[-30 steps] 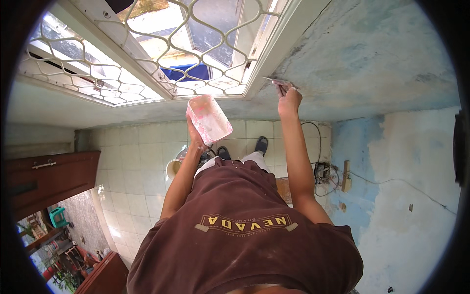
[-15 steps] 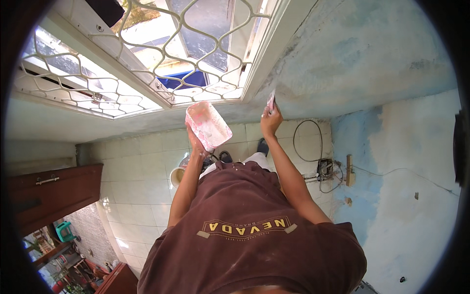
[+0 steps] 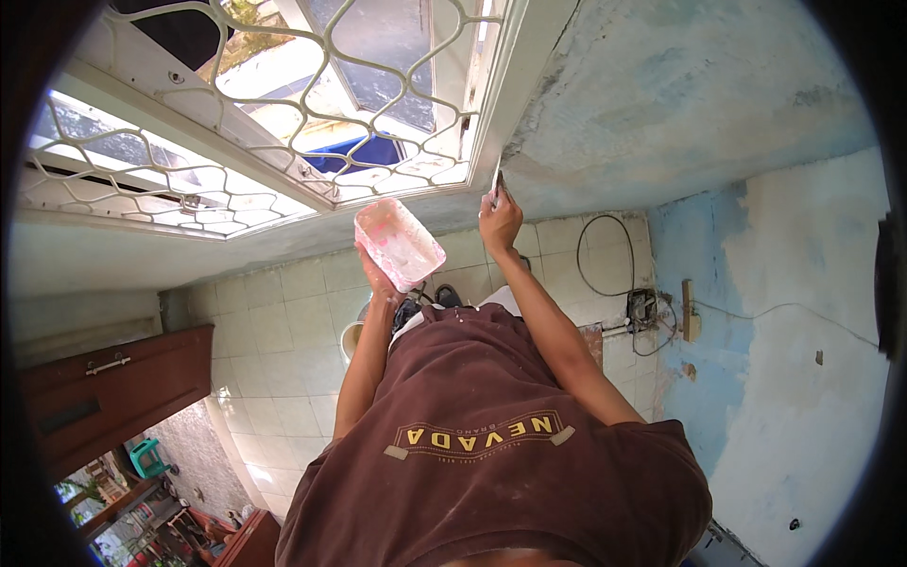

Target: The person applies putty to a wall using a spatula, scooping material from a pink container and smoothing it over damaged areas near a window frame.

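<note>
My left hand (image 3: 376, 274) is closed round the side of a rectangular plastic container (image 3: 400, 241), pink and white, with pale paste smeared inside and on its rim. My right hand (image 3: 501, 222) grips a thin putty knife (image 3: 498, 181), whose narrow blade is at the plastered wall (image 3: 680, 85) beside the white window frame (image 3: 503, 99); whether the blade touches it is unclear. The fingers of both hands carry white smears.
White grilled windows (image 3: 321, 123) fill the upper left. Below are a tiled floor (image 3: 274, 350), a bucket (image 3: 351, 342) partly behind my body, and cables (image 3: 605, 217) running to a dark device (image 3: 642, 310). A brown door (image 3: 123, 378) opens at left onto a green stool (image 3: 149, 457).
My right hand and knife have moved left and down from higher on the wall to beside the window frame's lower part. The container stays held, slightly shifted.
</note>
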